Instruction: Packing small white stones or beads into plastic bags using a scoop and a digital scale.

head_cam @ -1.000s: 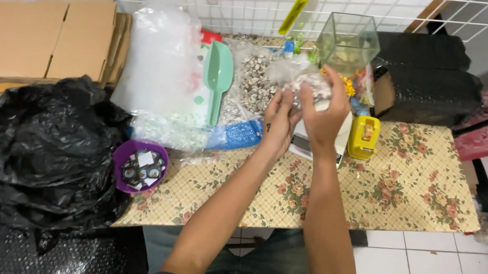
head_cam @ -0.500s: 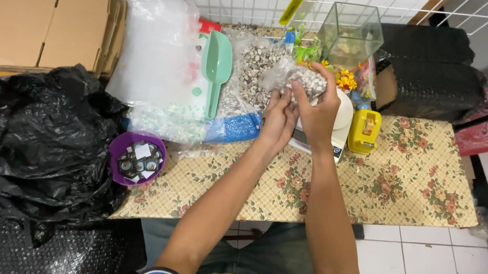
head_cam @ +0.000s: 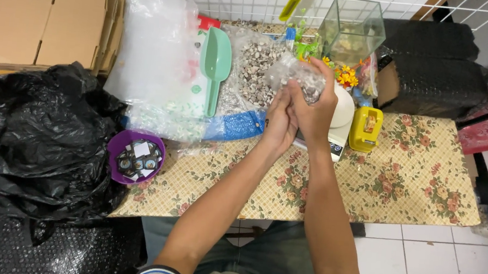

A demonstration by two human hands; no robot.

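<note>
My left hand (head_cam: pixel 279 122) and my right hand (head_cam: pixel 315 105) are pressed together above the table, both gripping a small clear plastic bag of grey pebbles (head_cam: pixel 296 76). The bag's top bulges out above my fingers. Just behind my hands lies a larger open sack of the same pebbles (head_cam: pixel 252 71), with a green plastic scoop (head_cam: pixel 215 61) resting to its left. A white kitchen scale (head_cam: pixel 341 114) sits right under my right hand, partly hidden by it.
A small yellow device (head_cam: pixel 366 129) and a glass tank (head_cam: pixel 352 27) stand to the right, next to black wrapped bundles (head_cam: pixel 437 79). A purple bowl of small packets (head_cam: pixel 135 157), clear bags (head_cam: pixel 156 55), a black rubbish bag (head_cam: pixel 32 139) and cardboard boxes (head_cam: pixel 33 18) fill the left. Floral tablecloth (head_cam: pixel 421 180).
My two hands have shifted slightly left and closed more tightly around the small pebble bag, which sits higher between my fingers than a second ago.
</note>
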